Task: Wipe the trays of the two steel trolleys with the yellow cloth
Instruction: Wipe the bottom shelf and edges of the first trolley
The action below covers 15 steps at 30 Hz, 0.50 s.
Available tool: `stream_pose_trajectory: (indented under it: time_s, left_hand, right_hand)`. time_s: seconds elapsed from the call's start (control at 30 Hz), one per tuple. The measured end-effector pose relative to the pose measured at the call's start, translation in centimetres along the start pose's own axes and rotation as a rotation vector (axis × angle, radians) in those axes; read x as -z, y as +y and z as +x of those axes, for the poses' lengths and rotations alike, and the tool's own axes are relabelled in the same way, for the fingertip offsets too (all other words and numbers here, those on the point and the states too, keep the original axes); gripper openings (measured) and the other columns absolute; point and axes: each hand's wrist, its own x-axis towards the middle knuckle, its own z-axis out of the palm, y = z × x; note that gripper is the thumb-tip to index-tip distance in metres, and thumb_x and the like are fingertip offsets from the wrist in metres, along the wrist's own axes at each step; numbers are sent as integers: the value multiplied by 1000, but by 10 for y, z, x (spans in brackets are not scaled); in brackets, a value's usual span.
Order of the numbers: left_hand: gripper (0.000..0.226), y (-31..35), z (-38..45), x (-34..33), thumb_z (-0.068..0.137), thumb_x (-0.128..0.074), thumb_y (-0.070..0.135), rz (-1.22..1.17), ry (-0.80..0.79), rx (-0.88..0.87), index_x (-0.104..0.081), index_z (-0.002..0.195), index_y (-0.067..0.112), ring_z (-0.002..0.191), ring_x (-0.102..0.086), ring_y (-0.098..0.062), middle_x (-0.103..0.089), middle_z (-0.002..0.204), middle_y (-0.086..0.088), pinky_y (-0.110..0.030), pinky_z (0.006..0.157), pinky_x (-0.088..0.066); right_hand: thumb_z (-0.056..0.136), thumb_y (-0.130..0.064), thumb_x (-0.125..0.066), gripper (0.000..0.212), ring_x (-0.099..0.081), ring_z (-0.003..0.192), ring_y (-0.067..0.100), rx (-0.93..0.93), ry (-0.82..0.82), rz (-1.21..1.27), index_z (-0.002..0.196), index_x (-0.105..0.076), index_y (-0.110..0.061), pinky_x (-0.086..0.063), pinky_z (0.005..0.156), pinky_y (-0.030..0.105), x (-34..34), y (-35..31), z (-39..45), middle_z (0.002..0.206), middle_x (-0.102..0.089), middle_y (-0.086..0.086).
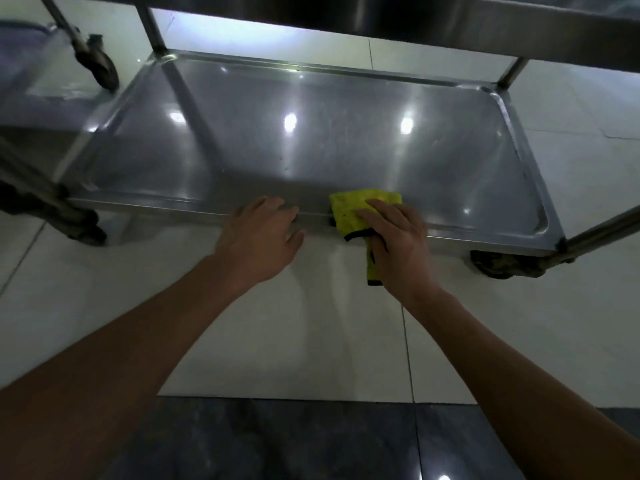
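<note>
The person is leaning over the bottom tray (311,140) of a steel trolley (450,29), both bare forearms reaching in from the 6 o'clock side. The right hand (398,240) is pressing the yellow cloth (349,209) flat against the tray's near rim, fingers spread and laid over the top of it, thumb tucked against the cloth's hanging part; it is a pressing hold with the palm down more than a closed fist. The cloth is sitting at about 5 o'clock from the tray's middle, its upper part lying on the rim and just inside the tray, its dark-edged lower part drooping over the front edge toward the floor (311,323). The left hand (261,233) is resting at 9 o'clock of the cloth, just beside it but not touching it, fingers loosely curled over the same near rim and holding nothing else. A caster wheel (498,266) is showing under the tray at 4 o'clock. A second trolley (41,64) is standing at 10 o'clock, blurred, its wheel (98,65) near the first tray's far left corner.
</note>
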Motion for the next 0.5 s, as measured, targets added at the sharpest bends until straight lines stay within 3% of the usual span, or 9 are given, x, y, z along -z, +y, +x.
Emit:
stream_pose_trajectory:
  time_s: [0.23, 0.37, 0.5]
  left_hand:
    - [48, -16, -54, 41, 97, -48, 47, -16, -88, 107, -60, 133, 18, 126, -50, -31, -57, 137, -7, -46, 104, -40]
    - [54, -14, -112, 95, 99, -46, 48, -32, -148, 136, -50, 145, 21, 138, -40, -30, -46, 151, -8, -49, 112, -33]
    - [52, -12, -160, 169, 100, -43, 47, 0, -220, 167, -52, 142, 18, 138, -39, -30, -47, 149, -9, -48, 110, -33]
  right_hand:
    - [91, -6, -59, 37, -48, 124, 36, -41, -71, 56, 126, -67, -14, -37, 103, 49, 28, -75, -3, 138, -58, 6]
    - [93, -5, -58, 37, -47, 125, 37, -63, -129, 76, 128, -65, -13, -36, 106, 49, 76, -125, -26, 139, -57, 7]
    - [90, -3, -58, 38, -49, 124, 37, -79, -177, 103, 126, -67, -12, -36, 106, 51, 137, -180, -46, 137, -59, 9]
